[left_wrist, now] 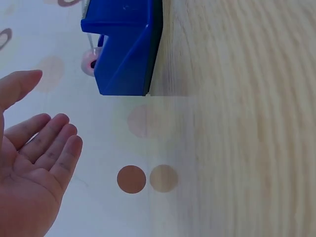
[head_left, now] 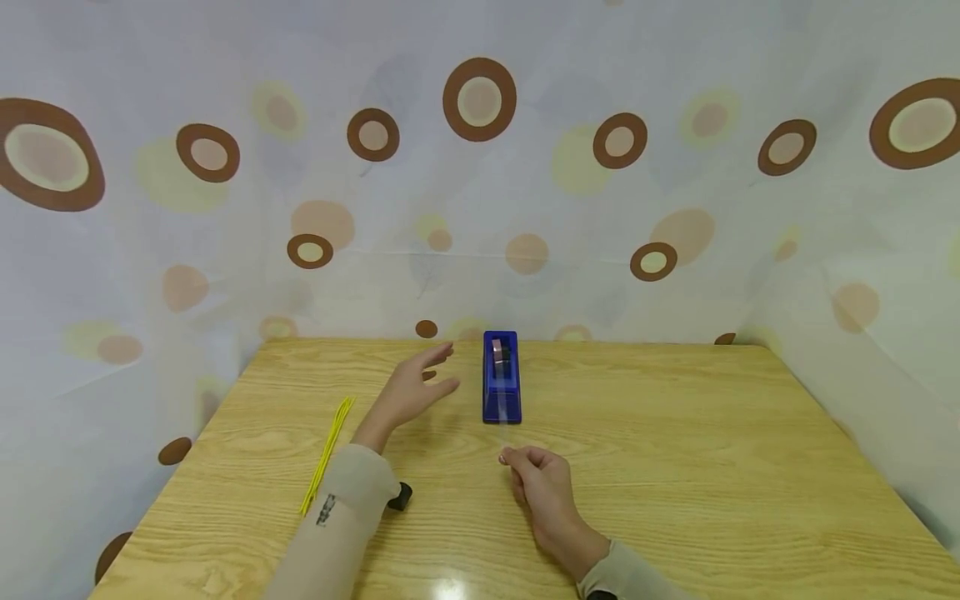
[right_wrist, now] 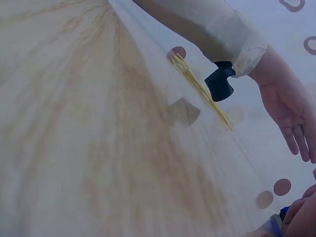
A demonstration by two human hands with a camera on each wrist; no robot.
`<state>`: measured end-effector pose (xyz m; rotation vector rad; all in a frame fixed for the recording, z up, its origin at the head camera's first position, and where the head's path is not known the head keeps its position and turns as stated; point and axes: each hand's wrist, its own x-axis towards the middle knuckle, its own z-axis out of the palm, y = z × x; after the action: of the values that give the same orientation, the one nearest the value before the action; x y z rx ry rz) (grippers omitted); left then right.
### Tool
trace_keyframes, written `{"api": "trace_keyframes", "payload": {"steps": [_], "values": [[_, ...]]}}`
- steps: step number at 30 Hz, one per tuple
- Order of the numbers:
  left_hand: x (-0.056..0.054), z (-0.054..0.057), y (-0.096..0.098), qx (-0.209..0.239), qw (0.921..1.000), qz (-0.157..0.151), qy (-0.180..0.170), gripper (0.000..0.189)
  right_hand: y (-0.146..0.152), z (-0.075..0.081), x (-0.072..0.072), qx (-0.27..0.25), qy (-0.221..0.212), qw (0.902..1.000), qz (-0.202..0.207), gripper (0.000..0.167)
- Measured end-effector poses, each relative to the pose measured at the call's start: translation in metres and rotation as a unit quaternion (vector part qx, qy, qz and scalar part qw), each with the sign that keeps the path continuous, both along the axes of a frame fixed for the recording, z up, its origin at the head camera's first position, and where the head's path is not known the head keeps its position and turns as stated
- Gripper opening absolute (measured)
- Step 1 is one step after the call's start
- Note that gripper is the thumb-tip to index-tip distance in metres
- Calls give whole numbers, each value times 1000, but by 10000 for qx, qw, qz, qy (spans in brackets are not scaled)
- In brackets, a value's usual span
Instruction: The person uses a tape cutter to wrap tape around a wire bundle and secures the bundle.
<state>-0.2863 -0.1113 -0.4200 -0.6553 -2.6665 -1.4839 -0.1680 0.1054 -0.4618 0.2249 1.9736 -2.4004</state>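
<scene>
A wood-grain table (head_left: 675,433) spreads below a patterned backdrop (head_left: 570,200). Nearest, at the lower middle of the head view, the right hand (head_left: 543,493) pinches the end of a strip of clear tape (head_left: 503,414) between thumb and curled forefinger, its other fingers folded in. The strip runs away from those fingertips to the blue dispenser (head_left: 488,404), which sits ahead of the right hand, apart from it. Close to the hand the strip is so transparent that its edges are hard to make out. To the left, a yellow bundle (head_left: 327,454) lies beside the left sleeve (head_left: 341,508); whether the two touch I cannot tell. Farther on, the left hand (head_left: 408,390) hovers just left of the dispenser, fingers extended and thumb held apart. Behind the strip, the roll (head_left: 497,353) shows in the dispenser's far half, partly hidden by its walls. The left wrist view cuts the dispenser off at the top; the right wrist view catches only a piece of the right hand in its lower corner, dim and blurred.
</scene>
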Motion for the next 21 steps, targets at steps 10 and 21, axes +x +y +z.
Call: {"api": "trace_keyframes", "payload": {"steps": [10, 21], "values": [[14, 7, -15, 114, 9995, 20, 277, 62, 1, -1, -1, 11, -43, 10000, -39, 18], [24, 3, -35, 39, 9993, 256, 287, 60, -1, -2, -1, -27, -25, 10000, 30, 18]]}}
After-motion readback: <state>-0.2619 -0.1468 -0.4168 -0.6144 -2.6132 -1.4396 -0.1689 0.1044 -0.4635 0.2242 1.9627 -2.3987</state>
